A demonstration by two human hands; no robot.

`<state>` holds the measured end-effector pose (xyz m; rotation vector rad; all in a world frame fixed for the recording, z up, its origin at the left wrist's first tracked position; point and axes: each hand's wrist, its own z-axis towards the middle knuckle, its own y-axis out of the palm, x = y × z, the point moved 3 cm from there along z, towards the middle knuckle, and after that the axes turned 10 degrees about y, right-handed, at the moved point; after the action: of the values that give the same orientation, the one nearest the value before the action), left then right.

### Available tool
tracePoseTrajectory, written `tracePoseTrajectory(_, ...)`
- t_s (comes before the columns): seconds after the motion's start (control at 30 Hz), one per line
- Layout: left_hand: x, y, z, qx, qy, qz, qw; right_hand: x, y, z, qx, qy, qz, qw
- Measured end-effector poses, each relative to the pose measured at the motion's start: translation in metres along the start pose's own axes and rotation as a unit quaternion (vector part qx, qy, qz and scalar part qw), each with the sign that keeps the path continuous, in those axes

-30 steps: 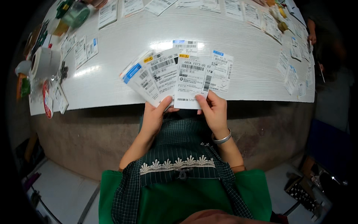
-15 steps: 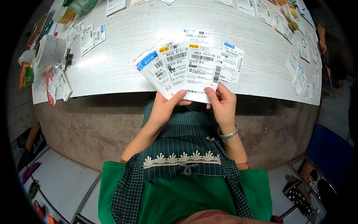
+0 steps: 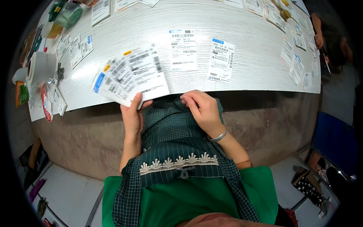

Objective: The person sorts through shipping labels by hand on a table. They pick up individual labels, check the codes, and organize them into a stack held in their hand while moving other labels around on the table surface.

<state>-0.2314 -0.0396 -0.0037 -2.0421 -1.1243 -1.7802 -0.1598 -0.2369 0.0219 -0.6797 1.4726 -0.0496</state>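
Observation:
My left hand (image 3: 132,114) grips a fanned sheaf of white shipping labels (image 3: 149,77), thumb on top at the lower edge. The labels carry barcodes, with blue and orange patches at their upper corners, and hang partly over the table's front edge. My right hand (image 3: 204,108), with a silver bangle at the wrist, is apart from the sheaf. Its fingers are curled closed just off the table edge, and no label shows in them. Beyond it two single labels, a left one (image 3: 183,51) and a right one (image 3: 220,60), lie flat on the table.
The pale wood-grain table (image 3: 140,32) bears more label stacks (image 3: 100,11) along its far side and both ends. At left stand a green-lidded jar (image 3: 69,15), a white roll (image 3: 39,67) and a metal clip (image 3: 59,73). Another person's hand (image 3: 319,41) is at the far right.
My left hand has moved left with the fanned labels. The right hand has let go of them and drawn back, fingers curling. The two labels behind now show fully.

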Motion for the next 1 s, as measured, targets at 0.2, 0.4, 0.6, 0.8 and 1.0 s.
tracePoseTrajectory(0.2,0.015,-0.01,0.005,0.036,0.046,0.002,0.998,0.019,-0.015,-0.002,0.127,-0.052,-0.252,0.958)
tracePoseTrajectory(0.4,0.009,-0.012,0.013,0.003,0.029,-0.002,1.0,0.045,-0.032,0.024,0.098,-0.032,-0.346,0.932)
tracePoseTrajectory(0.6,0.01,-0.005,0.01,-0.01,0.025,0.009,1.0,0.022,-0.026,0.036,0.107,-0.083,-0.269,0.953)
tracePoseTrajectory(0.8,0.007,-0.001,0.008,-0.042,0.017,-0.011,0.999,-0.004,0.002,0.028,0.046,-0.019,-0.021,0.999)
tracePoseTrajectory(1.0,0.009,0.001,0.006,-0.053,0.009,-0.016,0.998,-0.012,0.021,0.037,-0.037,0.109,0.145,0.983)
